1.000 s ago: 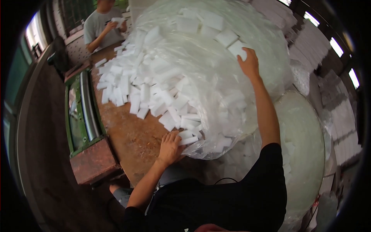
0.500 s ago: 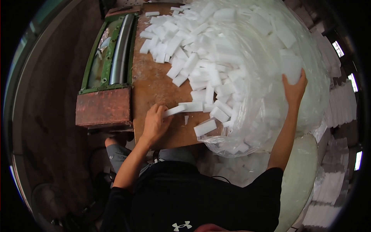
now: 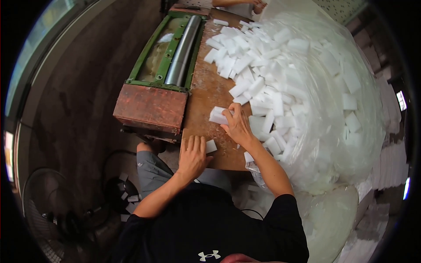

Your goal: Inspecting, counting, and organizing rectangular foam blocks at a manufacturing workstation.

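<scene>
On the brown wooden table (image 3: 199, 103), my right hand (image 3: 238, 123) is closed round a small white foam block (image 3: 218, 115), pinched between thumb and fingers. It may be more than one block; the hand hides part of it. Nearer me, at the table's front left corner, my left hand (image 3: 192, 157) has its fingers together over another white foam block (image 3: 211, 146), whose end sticks out on the right. A loose pile of white foam blocks (image 3: 239, 52) spreads from the far side toward my right forearm.
A large clear plastic bag (image 3: 324, 101) with more blocks covers the right side. Left of the table stands a green-framed machine (image 3: 163, 57) with a steel roller (image 3: 183, 50) and a reddish box end (image 3: 151, 107). Another person's arm (image 3: 239, 3) shows at the far edge. A fan (image 3: 44, 210) stands lower left.
My right hand has come left from the plastic bag to the table with foam in it. My left hand has drawn back toward the front edge. The whole view has shifted.
</scene>
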Demonstrator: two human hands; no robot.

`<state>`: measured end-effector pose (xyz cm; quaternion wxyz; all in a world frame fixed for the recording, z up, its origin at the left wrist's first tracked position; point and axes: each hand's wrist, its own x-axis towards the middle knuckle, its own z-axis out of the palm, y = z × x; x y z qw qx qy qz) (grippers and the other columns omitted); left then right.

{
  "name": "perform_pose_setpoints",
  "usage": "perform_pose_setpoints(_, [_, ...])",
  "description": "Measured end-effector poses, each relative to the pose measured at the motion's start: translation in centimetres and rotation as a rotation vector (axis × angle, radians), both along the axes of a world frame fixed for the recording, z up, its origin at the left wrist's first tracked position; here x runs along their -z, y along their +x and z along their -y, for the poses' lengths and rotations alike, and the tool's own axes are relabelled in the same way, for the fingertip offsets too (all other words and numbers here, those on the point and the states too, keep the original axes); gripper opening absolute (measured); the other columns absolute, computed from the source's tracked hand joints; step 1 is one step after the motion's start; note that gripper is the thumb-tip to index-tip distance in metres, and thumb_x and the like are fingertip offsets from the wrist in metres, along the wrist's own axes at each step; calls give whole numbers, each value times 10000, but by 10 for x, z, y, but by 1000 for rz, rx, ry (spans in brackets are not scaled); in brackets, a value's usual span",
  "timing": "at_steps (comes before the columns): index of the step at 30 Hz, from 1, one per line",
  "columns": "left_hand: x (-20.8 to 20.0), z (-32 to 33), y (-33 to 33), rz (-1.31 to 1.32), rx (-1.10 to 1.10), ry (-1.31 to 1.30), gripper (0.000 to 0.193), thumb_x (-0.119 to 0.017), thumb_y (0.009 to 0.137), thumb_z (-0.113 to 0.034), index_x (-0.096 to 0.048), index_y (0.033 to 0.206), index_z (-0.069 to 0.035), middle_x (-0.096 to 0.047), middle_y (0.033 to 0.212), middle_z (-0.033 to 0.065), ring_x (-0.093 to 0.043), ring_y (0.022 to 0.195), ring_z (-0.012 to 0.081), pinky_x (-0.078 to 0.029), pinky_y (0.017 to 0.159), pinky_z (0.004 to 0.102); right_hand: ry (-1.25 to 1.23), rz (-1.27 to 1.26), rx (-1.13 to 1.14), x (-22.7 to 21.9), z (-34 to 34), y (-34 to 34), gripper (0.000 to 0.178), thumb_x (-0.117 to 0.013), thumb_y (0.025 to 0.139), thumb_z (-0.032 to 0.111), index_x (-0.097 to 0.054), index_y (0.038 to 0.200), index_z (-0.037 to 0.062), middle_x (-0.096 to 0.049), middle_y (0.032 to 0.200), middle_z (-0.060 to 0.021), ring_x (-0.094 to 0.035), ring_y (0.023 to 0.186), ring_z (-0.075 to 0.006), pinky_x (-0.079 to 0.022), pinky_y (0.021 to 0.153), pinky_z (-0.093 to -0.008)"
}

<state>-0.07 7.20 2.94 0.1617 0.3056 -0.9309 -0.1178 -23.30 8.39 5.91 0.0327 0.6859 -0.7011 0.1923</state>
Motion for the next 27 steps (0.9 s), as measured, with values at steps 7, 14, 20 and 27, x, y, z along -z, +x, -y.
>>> perform_pose_setpoints(7, [19,17,-14,-80,78,-105,623,-702,863,-289,-486,1382,-21,-565,1078,146,-534,1029,298,-422,866,389,150,-33,-173,-10,32,-5,317,-836,746,205,-670,967,51,-543,1197,-191,-617,973,-390,-531,800,-453])
perform_pose_setpoints(14, [20,44,-2,-545,34,178,494,-696,864,-176,-570,1338,-112,-530,922,148,-566,776,325,-484,652,431,-78,87,-220,-25,118,-15,315,-798,817,297,-676,877,12,-612,1016,-205,-626,908,-404,-525,772,-441])
perform_pose_setpoints(20, [17,51,2,-649,45,341,468,-693,869,-189,-589,1313,-84,-516,873,142,-561,738,320,-484,628,411,-26,160,-341,-15,220,-16,313,-797,801,278,-649,826,4,-562,885,-178,-608,835,-386,-489,710,-456])
perform_pose_setpoints(27, [21,56,3,-661,76,360,464,-685,881,-241,-599,1307,-77,-551,926,124,-556,770,280,-490,650,378,50,172,-403,2,272,-8,289,-795,800,281,-659,812,27,-553,861,-133,-617,786,-354,-485,668,-429])
